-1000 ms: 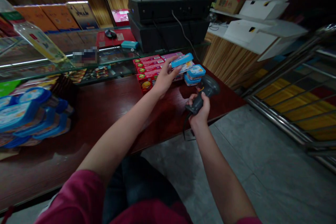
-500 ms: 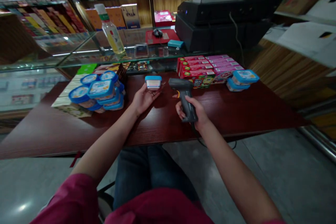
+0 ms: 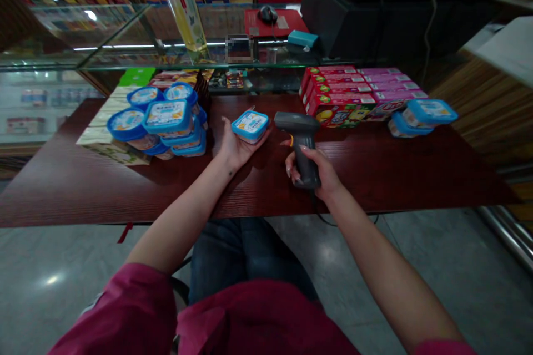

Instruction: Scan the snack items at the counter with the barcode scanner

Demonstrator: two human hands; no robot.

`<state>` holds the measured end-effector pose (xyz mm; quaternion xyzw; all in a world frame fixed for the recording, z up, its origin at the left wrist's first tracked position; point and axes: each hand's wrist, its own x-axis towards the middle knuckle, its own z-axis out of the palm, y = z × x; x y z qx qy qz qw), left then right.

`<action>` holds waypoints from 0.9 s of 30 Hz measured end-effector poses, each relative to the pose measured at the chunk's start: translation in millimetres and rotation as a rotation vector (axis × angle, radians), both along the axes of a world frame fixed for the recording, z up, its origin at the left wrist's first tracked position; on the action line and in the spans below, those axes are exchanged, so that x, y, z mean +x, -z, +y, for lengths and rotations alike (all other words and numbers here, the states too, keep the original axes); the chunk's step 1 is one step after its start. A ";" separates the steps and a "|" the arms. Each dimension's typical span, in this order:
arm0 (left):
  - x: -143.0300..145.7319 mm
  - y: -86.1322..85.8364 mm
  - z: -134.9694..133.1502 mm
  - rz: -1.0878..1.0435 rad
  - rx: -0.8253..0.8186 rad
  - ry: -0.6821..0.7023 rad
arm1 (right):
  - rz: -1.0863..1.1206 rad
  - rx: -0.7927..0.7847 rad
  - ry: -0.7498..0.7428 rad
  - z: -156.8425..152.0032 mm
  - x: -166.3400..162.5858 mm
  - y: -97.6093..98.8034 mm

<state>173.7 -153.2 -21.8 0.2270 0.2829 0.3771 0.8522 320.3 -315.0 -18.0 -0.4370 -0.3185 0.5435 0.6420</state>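
On my left hand (image 3: 236,147) rests a small square plastic tub (image 3: 250,125) with a blue printed lid, tilted so that the lid faces up toward me. My right hand (image 3: 318,169) is wrapped around the handle of a dark grey barcode scanner (image 3: 300,144), whose head points left toward the tub. A short gap separates scanner and tub. Left of my left hand, similar blue-lidded tubs (image 3: 166,116), round and square, are stacked. Two more square tubs (image 3: 431,112) sit one on the other at the right.
Red and pink boxes (image 3: 337,94) stand in rows at the table's back right. Pale cartons (image 3: 108,127) lie beside the left stack. Behind the dark wooden table (image 3: 258,194), a glass counter (image 3: 125,39) bears a bottle (image 3: 185,11) and a mouse (image 3: 267,14). A cable hangs below the scanner.
The tub in my left hand has turned from showing its side to showing its lid. My view has tipped downward and closer. The scanner stays in my right hand.
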 end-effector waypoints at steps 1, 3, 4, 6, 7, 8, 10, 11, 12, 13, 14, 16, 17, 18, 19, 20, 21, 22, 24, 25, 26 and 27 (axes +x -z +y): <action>-0.9 -3.2 -1.4 -0.015 0.002 -0.015 | 0.001 0.003 0.002 -0.6 -0.3 -0.5; -3.0 -11.2 -3.6 -0.048 0.003 -0.034 | 0.005 0.006 0.001 -1.0 -1.1 -1.2; -4.1 -15.3 -4.6 -0.063 -0.002 -0.032 | 0.004 0.006 -0.005 -1.1 -1.5 -1.5; -5.6 -21.6 -6.1 -0.084 -0.009 -0.020 | 0.000 0.009 -0.021 -1.2 -2.7 -1.9; -5.7 -23.1 -6.6 -0.087 -0.007 -0.012 | -0.005 0.011 -0.029 -1.3 -3.4 -2.0; -5.4 -23.2 -6.9 -0.084 0.001 -0.001 | -0.008 0.013 -0.035 -1.5 -4.1 -2.1; -3.4 -19.9 -6.3 -0.060 0.018 0.026 | -0.011 0.015 -0.033 -2.2 -5.3 -2.0; -2.1 -17.0 -5.5 -0.046 0.025 0.041 | -0.011 0.015 -0.030 -2.7 -5.7 -1.8; -0.8 -13.7 -4.3 -0.031 0.029 0.052 | -0.012 0.015 -0.028 -3.2 -6.0 -1.6; 0.3 -10.4 -2.9 -0.019 0.033 0.058 | -0.015 0.015 -0.029 -3.6 -6.2 -1.3; 1.0 -7.4 -1.5 -0.008 0.035 0.059 | -0.021 0.015 -0.034 -3.8 -6.2 -0.9; 1.6 -2.9 0.8 0.004 0.036 0.058 | -0.037 0.014 -0.049 -4.0 -6.0 0.1; 1.5 -1.5 1.6 0.007 0.035 0.058 | -0.045 0.015 -0.052 -3.9 -5.9 0.7; 1.3 -0.6 2.1 0.009 0.033 0.057 | -0.051 0.017 -0.051 -3.6 -5.9 1.2; 1.1 0.0 2.3 0.010 0.031 0.055 | -0.055 0.020 -0.046 -3.3 -5.9 1.8; 1.1 0.4 2.2 0.009 0.030 0.052 | -0.058 0.023 -0.039 -2.9 -6.1 2.2; 1.4 0.7 2.1 0.006 0.029 0.046 | -0.061 0.026 -0.030 -2.6 -6.4 2.6; 1.9 0.9 1.8 0.002 0.025 0.041 | -0.064 0.029 -0.023 -2.4 -6.6 2.8; 3.2 0.9 1.0 -0.011 0.012 0.035 | -0.067 0.031 -0.019 -2.4 -7.1 2.9; 3.8 0.5 0.5 -0.017 0.007 0.036 | -0.067 0.031 -0.023 -2.5 -7.3 2.8; 4.0 -0.4 -0.2 -0.020 0.004 0.037 | -0.066 0.029 -0.030 -2.7 -7.4 2.7; 3.9 -1.8 -1.1 -0.021 0.008 0.037 | -0.064 0.027 -0.037 -2.9 -7.4 2.6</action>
